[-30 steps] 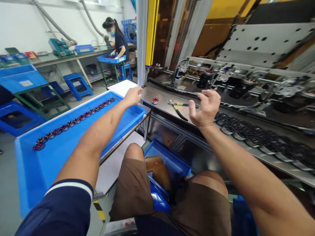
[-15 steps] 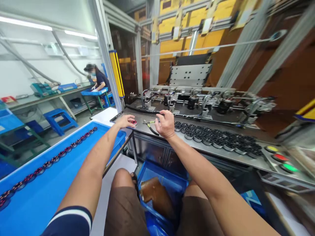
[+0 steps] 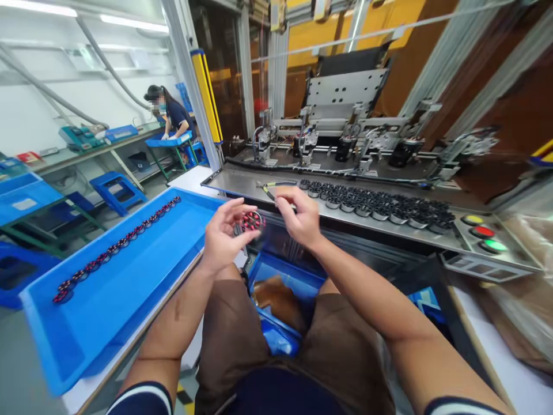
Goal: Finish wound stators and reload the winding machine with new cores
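My left hand (image 3: 224,233) is closed around the edge of a small round motor stator (image 3: 251,221), red and black with an open ring shape, held up in front of the bench edge. My right hand (image 3: 300,216) is just to its right, apart from it, with thumb and fingers curled together. A dark bit shows at those fingers, too small to name. Behind the right hand, a pair of pliers (image 3: 268,190) with yellow-green and black handles lies spread on the metal bench (image 3: 242,177), partly hidden by the fingers.
Several black ring-shaped parts (image 3: 371,202) stand in rows on the bench, before a fixture machine (image 3: 345,144). Yellow, red and green buttons (image 3: 483,231) are at right. At left, a blue tray (image 3: 142,276) holds a line of red-black stators (image 3: 125,245). A co-worker (image 3: 173,118) sits beyond.
My left hand has lifted the stator off the bench and brought it nearer to me. My right hand has come lower and curled its fingers. The view has tilted down.
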A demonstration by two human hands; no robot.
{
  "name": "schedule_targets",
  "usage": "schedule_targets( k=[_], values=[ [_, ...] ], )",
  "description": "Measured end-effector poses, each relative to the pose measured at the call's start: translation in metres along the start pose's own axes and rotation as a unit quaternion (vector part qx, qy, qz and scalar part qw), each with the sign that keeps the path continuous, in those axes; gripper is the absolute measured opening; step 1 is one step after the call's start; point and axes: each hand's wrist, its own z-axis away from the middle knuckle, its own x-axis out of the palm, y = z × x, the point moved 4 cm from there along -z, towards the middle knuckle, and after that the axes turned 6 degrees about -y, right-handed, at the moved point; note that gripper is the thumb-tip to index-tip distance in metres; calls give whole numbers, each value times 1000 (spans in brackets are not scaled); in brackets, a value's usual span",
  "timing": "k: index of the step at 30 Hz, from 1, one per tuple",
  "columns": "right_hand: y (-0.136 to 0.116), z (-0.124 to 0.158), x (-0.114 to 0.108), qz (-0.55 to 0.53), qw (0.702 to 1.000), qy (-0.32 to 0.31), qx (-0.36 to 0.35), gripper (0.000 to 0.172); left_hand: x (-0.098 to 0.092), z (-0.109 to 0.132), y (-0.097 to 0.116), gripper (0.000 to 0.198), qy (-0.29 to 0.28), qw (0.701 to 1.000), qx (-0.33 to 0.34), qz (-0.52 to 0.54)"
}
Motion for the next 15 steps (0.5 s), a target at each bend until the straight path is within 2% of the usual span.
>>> schedule_targets(
  k=[1,3,5,8,10,12,13,15],
  values=[
    [-13,21,-7,-98,995,-18,29,31,4,17,8,63,-1,1000,10,-15],
    [-40,60,-21,-241,964,-69,94,29,11,43,19,63,-17,998,32,-53],
    [-62,87,-33,-303,935,-98,157,29,17,59,22,66,-49,994,55,-86],
    [-80,103,-41,-345,901,-111,237,35,27,70,21,73,-108,984,103,-101],
    [-79,105,-43,-380,877,-118,269,38,35,72,20,78,-133,978,133,-86],
    [-69,108,-45,-445,842,-128,278,40,41,72,22,81,-146,979,135,-53],
    [-63,110,-46,-492,816,-146,266,42,44,72,23,80,-150,980,129,-30],
    [-52,117,-47,-581,754,-239,193,42,48,72,26,76,-156,981,115,12]
  ],
)
